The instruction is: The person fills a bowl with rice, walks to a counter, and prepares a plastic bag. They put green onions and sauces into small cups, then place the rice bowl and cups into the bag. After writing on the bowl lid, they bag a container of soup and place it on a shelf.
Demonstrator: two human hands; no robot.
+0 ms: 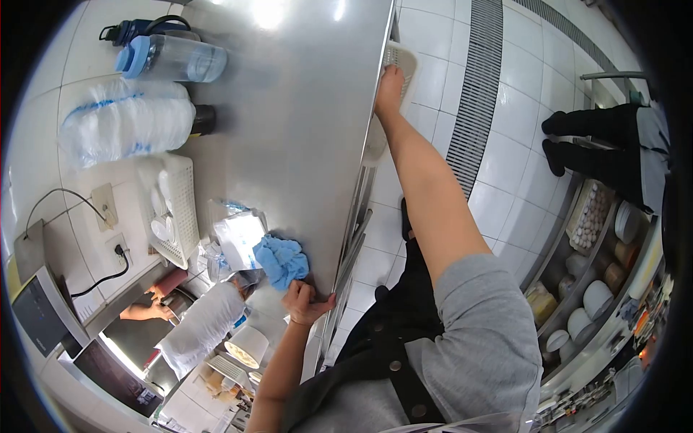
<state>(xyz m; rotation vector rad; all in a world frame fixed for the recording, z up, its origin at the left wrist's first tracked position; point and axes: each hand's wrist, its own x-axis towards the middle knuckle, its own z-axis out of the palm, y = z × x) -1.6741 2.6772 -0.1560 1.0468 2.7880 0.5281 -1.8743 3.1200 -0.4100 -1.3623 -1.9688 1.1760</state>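
Note:
My right hand (390, 88) reaches past the counter's edge, its fingers closed at the rim of a white plastic basket (406, 65) that is partly hidden by the counter. My left hand (307, 303) rests at the near edge of the steel counter (289, 123), fingers curled and thumb at the edge. Whether anything is inside those fingers is hidden. A crumpled blue cloth (281, 260) lies right beside my left hand, against a white packet (240, 237) in clear plastic.
Along the wall are a water bottle (173, 59), wrapped plastic stacks (130, 121) and a white basket (177, 209). A person in white (206, 321) works beyond the counter. Another person in black trousers (599, 148) stands right, near shelves with bowls (598, 299). A floor grate (476, 79) runs through the tiles.

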